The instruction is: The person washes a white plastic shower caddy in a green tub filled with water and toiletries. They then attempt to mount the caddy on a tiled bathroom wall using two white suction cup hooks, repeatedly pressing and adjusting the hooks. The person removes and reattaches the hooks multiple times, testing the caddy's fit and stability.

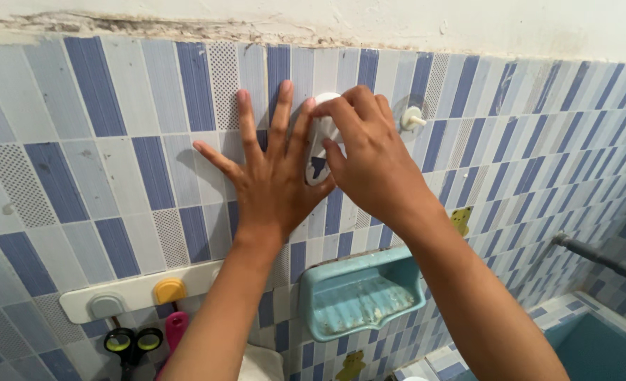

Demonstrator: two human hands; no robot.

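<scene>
the left hand (270, 176) lies flat with fingers spread against the blue tiled wall (101, 162), touching the side of a white oval wall hook (318, 152) high on the tiles, while the right hand (369, 159) has its grip pinching that hook from the front. pressed off-centre, it might sit crooked or drop toward the teal soap dish (359, 293) below.

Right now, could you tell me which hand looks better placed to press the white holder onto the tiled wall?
The right hand, most likely: its fingers already curl around the white holder. The left hand lies flat and spread on the tiled wall beside the holder, with no grip on it.
</scene>
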